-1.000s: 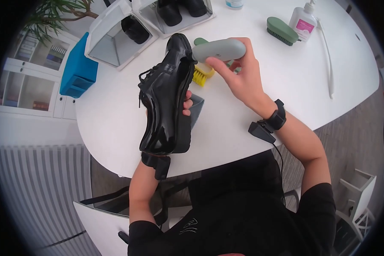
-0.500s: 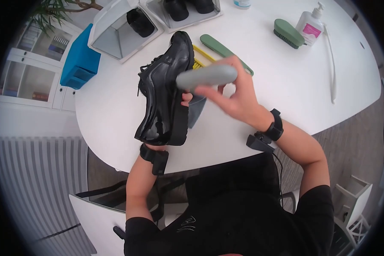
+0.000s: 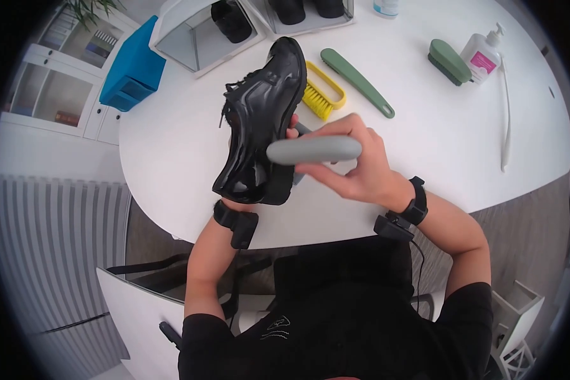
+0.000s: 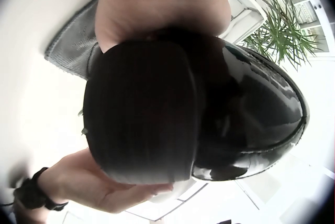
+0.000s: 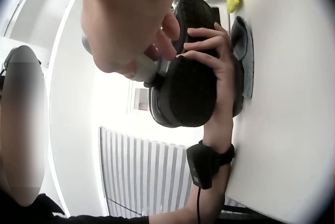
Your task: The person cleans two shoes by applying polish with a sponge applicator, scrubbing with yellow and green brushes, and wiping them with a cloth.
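Note:
A glossy black lace-up shoe (image 3: 259,120) is held above the table, toe pointing away and sole to the right. From beneath, my left hand (image 5: 220,62) grips it, fingers spread over the sole in the right wrist view; the head view shows only its fingertips beside the sole. My right hand (image 3: 367,164) pinches a grey rounded tool (image 3: 313,150), whose far end is at the side of the shoe near the heel. In the left wrist view the heel (image 4: 141,114) hides most of the tool. A grey cloth (image 5: 246,51) lies on the table below the shoe.
Beyond the shoe lie a yellow brush (image 3: 323,98) and a green-handled tool (image 3: 358,82). Farther right are a green brush (image 3: 448,62), a pump bottle (image 3: 481,58) and a long white stick (image 3: 505,120). Clear-fronted boxes (image 3: 202,54) with black shoes and a blue box (image 3: 133,66) stand back left.
The right hand has drawn the grey tool from near the toe down along the shoe to near the heel. The left hand still grips the shoe, and the head view has shifted.

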A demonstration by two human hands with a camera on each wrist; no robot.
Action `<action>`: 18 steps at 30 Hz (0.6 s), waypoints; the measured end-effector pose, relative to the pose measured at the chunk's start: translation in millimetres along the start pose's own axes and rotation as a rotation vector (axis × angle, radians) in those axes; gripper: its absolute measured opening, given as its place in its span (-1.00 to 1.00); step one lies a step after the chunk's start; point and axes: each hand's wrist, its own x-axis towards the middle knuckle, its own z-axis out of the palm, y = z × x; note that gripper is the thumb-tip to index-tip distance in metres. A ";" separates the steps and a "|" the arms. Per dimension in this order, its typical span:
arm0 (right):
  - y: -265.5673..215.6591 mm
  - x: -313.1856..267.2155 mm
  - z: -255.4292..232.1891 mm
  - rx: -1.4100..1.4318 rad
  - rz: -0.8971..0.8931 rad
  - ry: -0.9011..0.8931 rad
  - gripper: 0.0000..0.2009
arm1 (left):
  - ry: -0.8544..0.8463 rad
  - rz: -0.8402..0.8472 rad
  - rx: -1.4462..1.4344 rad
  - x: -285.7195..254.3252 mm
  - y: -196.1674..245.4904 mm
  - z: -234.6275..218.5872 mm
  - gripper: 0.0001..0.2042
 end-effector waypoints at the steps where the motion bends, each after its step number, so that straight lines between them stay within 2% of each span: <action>1: -1.5 0.0 -4.0 -0.056 0.151 0.009 -0.54 | 0.051 0.000 -0.056 -1.3 -2.6 -3.3 -0.42; 2: -2.3 0.2 -7.6 -0.114 0.301 0.018 -0.53 | 0.049 0.003 -0.059 -2.2 -3.8 -8.6 -0.42; 6: 2.3 0.5 -12.5 -0.106 0.324 0.096 -0.51 | 0.111 0.222 1.036 0.6 -2.3 4.7 -0.34; 8: -5.9 4.4 -12.4 -0.066 -0.042 -0.046 -0.52 | 0.059 -0.098 -0.160 9.8 -2.4 -4.4 -0.30; 10: -4.9 5.8 -9.2 0.013 -0.071 -0.039 -0.55 | 0.016 -0.072 -0.154 9.0 -3.5 2.8 -0.28; 11: -5.8 6.5 -12.2 -0.079 -0.006 -0.005 -0.55 | 0.127 -0.003 0.175 6.0 -3.7 6.1 -0.28; 12: -6.5 7.4 -13.8 -0.169 0.059 0.030 -0.55 | 0.052 -0.028 0.074 7.7 -3.9 -6.5 -0.28; 13: -6.5 8.2 -13.7 -0.163 0.201 0.106 -0.56 | -0.019 -0.061 -0.027 9.4 -4.2 -19.2 -0.27; 15: -9.1 7.8 -19.7 -0.173 0.190 0.083 -0.55 | -0.120 -0.134 -0.125 11.4 -2.4 -30.9 -0.26; 17: -3.5 9.3 -23.8 -0.209 -0.043 0.024 -0.55 | 0.040 0.069 0.438 7.5 -0.1 2.7 -0.25; 18: -6.8 9.7 -23.1 -0.205 -0.048 0.020 -0.55 | 0.158 0.132 0.713 5.2 1.0 19.6 -0.25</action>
